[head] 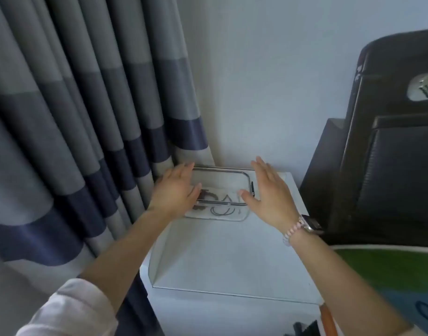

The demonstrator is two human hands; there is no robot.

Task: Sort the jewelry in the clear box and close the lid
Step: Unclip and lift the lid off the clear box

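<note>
Flanking the clear box [220, 190] at the far end of the white table [232, 258], the left hand [176, 190] and right hand [271, 192] spread flat-fingered, gripping nothing (dark jewelry [215, 202] shows inside), apparently lowering the lid, which next needs even downward pressure.

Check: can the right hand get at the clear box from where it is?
Probably yes. The right hand is open beside the clear box's right end, thumb at its edge; nothing lies between them. The left hand flanks the other end.
</note>
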